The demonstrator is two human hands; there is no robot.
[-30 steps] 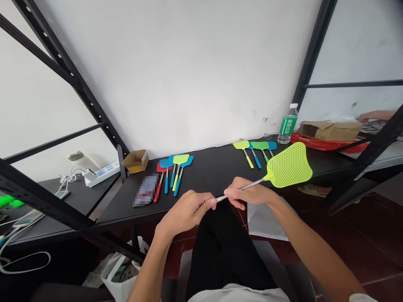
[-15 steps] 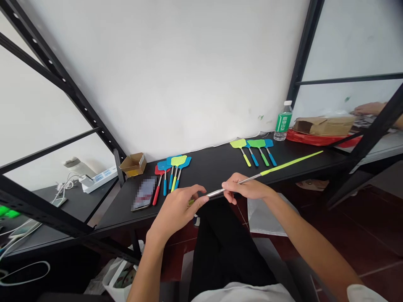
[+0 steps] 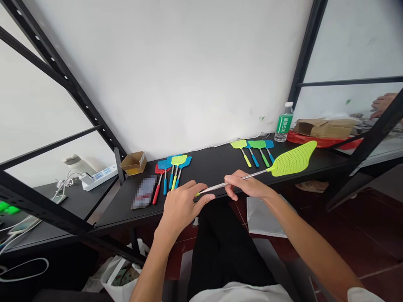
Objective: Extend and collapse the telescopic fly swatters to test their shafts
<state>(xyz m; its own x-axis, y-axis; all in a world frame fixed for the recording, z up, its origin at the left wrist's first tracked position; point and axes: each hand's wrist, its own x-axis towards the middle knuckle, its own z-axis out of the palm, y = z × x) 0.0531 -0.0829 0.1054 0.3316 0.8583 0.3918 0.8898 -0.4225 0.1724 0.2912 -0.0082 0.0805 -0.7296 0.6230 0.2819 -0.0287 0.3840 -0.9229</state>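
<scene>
Both hands hold one yellow-green fly swatter point(image 3: 292, 160) over the front edge of the black table point(image 3: 217, 161). My left hand point(image 3: 185, 203) is closed round its handle end, most of which the fingers hide. Further along, my right hand point(image 3: 245, 184) pinches the thin metal rod. The perforated head points right, its flat face towards me. Past my left hand lies a group of several swatters point(image 3: 165, 178), red, blue and yellow-green. Beyond my right hand rests another group of swatters point(image 3: 253, 153), yellow-green, blue and green.
A phone point(image 3: 144, 192) and a small open cardboard box point(image 3: 133, 163) are at the left. A water bottle point(image 3: 283, 122) stands at the back right, near a torn cardboard box point(image 3: 327, 127) on red plastic. Black shelf posts point(image 3: 304, 54) frame both sides. Another person's hand point(image 3: 382, 104) shows at far right.
The held swatter has turned about its rod, so its head, edge-on before, now shows its broad face. My left thumb has lifted slightly. The other person's hand has shifted right.
</scene>
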